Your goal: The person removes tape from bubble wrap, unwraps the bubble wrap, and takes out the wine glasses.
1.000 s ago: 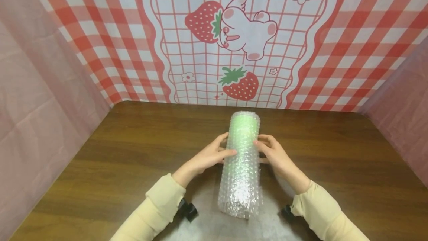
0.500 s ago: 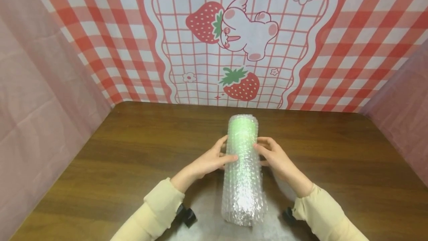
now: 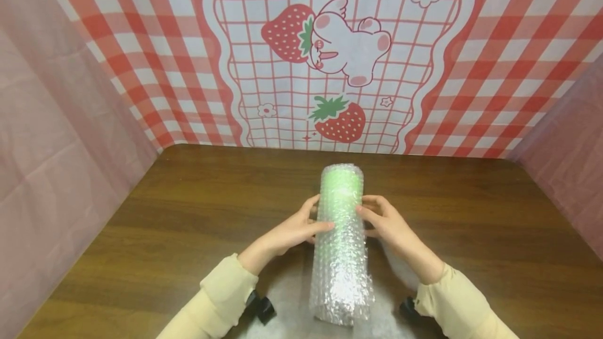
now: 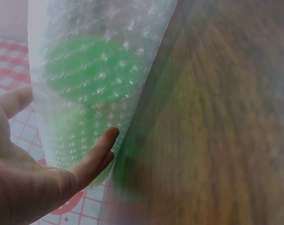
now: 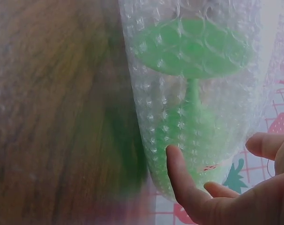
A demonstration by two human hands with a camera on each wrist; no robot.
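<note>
A green goblet (image 5: 193, 49), rolled in clear bubble wrap (image 3: 341, 271), is in the middle of the head view. Its round foot and stem show through the layers in the right wrist view; the bowl is blurred by the wrap. The roll's loose end points toward the person. My left hand (image 3: 289, 232) grips the roll from the left, thumb on top and fingers partly hidden behind it. From the other side my right hand (image 3: 391, 226) holds it likewise, thumb against the upper side. Whether the roll touches the table cannot be told.
The dark wooden table (image 3: 188, 208) ends at a red-and-white checked cloth (image 3: 179, 56) with strawberries at the back. Pink drapes (image 3: 61, 135) hang at both sides. Small black devices sit at the wrists. A pale greyish patch, sheet or glare, lies under the roll.
The wrapped roll has shifted slightly toward the person, and both hands have come along with it. Their hold looks the same.
</note>
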